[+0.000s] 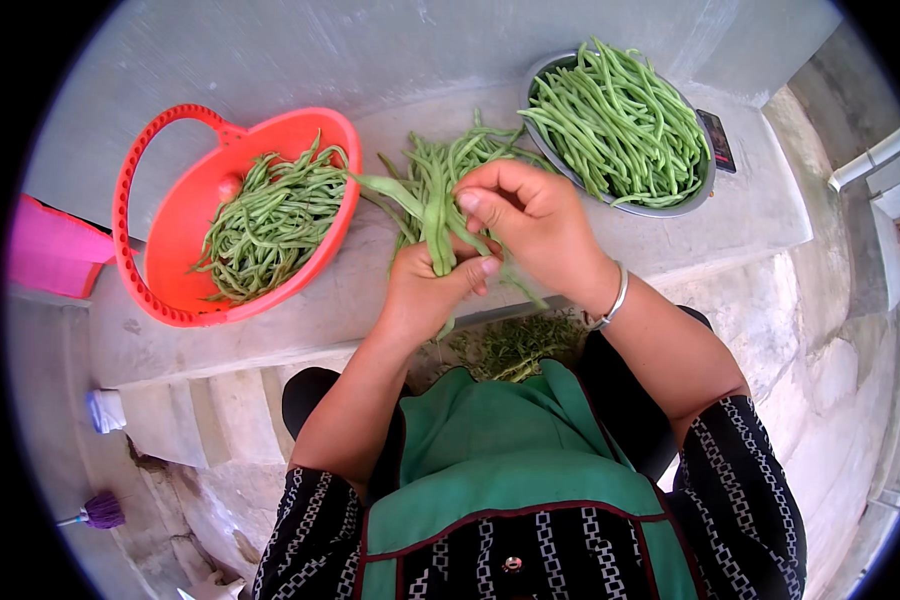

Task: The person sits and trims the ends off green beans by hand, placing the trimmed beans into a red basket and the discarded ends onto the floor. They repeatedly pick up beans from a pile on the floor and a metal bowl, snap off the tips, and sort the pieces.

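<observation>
My left hand (432, 287) is closed round a small bunch of green beans (436, 222), which sticks up between thumb and fingers. Close beside it, my right hand (526, 212) is pinched, thumb against forefinger, at the upper side of the bunch; whether a bean lies in that pinch is hard to make out. Behind both hands a loose pile of green beans (470, 150) rests on the concrete ledge. To the left, an orange-red plastic basket (185, 250) with a tall handle holds more beans (285, 215). At the right, a grey metal basin (660, 211) is heaped with long green beans (620, 125).
A dark phone-like object (716, 142) lies by the basin. Against the grey wall (420, 50) runs the concrete ledge (240, 350). Green trimmings (520, 345) lie below, between my knees. A pink item (55, 245) is at far left, with a purple brush (102, 511) lower down.
</observation>
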The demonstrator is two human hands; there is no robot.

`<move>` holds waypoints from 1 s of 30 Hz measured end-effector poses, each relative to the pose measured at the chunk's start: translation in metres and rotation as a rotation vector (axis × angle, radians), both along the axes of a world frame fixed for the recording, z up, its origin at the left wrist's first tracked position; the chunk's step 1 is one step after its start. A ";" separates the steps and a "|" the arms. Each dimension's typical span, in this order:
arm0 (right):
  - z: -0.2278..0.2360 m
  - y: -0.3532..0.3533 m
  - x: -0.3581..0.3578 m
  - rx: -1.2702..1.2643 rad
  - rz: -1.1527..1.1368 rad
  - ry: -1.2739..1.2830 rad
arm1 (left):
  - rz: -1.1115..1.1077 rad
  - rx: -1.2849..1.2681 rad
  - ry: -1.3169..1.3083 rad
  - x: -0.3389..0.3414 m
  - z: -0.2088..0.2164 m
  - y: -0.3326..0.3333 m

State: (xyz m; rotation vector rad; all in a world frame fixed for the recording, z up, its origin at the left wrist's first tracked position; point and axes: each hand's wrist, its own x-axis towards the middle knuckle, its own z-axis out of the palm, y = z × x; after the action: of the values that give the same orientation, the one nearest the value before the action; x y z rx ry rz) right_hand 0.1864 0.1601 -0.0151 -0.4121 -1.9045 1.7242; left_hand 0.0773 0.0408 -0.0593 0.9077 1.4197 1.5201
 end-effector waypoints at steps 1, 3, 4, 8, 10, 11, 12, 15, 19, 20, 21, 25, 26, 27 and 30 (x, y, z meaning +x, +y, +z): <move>0.004 0.002 0.000 0.003 -0.026 0.019 | 0.021 -0.001 -0.034 -0.001 0.000 -0.001; 0.009 0.013 0.006 0.057 0.008 0.037 | 0.147 0.063 -0.045 -0.015 0.003 -0.002; 0.010 0.019 0.010 0.084 0.026 0.045 | 0.211 0.094 -0.051 -0.024 0.005 -0.003; 0.004 0.024 0.022 0.139 0.139 -0.142 | 0.346 0.297 -0.161 -0.058 0.020 -0.007; 0.003 0.031 0.028 0.341 0.257 -0.238 | 0.418 0.365 -0.185 -0.072 0.023 -0.007; 0.001 0.036 0.031 0.505 0.289 -0.246 | 0.455 0.362 -0.208 -0.075 0.029 -0.006; -0.001 0.039 0.032 0.669 0.319 -0.252 | 0.457 0.381 -0.243 -0.078 0.030 -0.008; -0.006 0.033 0.023 0.562 0.080 -0.219 | 0.438 0.423 -0.321 -0.085 0.028 -0.014; -0.020 0.027 0.014 0.543 0.115 -0.267 | 0.444 0.433 -0.338 -0.085 0.027 -0.015; -0.022 0.028 0.013 0.541 0.156 -0.303 | 0.459 0.435 -0.339 -0.086 0.028 -0.016; -0.023 0.029 0.012 0.539 0.197 -0.340 | 0.475 0.437 -0.339 -0.086 0.028 -0.017; -0.022 0.027 0.011 0.345 0.162 -0.319 | 0.483 0.459 -0.332 -0.089 0.029 -0.021; -0.020 0.027 0.012 0.295 0.118 -0.335 | 0.486 0.468 -0.315 -0.088 0.031 -0.021; -0.016 0.027 0.011 0.245 0.072 -0.350 | 0.488 0.477 -0.299 -0.086 0.032 -0.021; -0.027 0.037 0.012 0.263 -0.076 -0.291 | 0.517 0.477 -0.137 -0.075 0.032 -0.016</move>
State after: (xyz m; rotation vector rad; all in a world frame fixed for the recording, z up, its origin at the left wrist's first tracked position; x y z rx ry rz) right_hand 0.1983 0.1968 -0.0422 -0.6520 -2.2536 1.3999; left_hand 0.0027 0.0244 -0.0271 0.7116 1.2678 2.3317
